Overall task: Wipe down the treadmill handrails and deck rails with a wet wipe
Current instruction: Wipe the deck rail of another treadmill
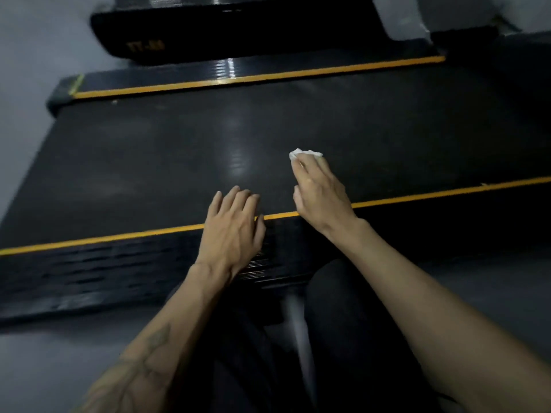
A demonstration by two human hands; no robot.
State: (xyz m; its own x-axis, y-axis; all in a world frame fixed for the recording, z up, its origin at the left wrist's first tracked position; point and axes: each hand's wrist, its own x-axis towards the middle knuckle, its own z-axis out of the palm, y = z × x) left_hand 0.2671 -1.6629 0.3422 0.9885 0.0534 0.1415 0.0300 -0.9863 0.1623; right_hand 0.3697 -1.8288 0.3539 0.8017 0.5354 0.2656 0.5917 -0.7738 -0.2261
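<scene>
Wet wipe bunched under our right hand sits on the treadmill belt at one o'clock of our left hand, spread flat across the near deck rail, where we judge firm, overlapping strokes belong.

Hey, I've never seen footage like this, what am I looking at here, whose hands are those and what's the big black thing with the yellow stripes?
This is a single picture from a camera worn on a person's head, looking down, so the two bare arms are the wearer's own. The big black surface is a treadmill belt, seen from the side. The yellow stripes edge its deck rails: the near rail runs below the hands, the far rail above. The right hand holds a crumpled white wet wipe against the belt. The left hand rests flat across the near rail's edge, holding nothing. The dark shapes at the bottom look like the person's legs.
</scene>
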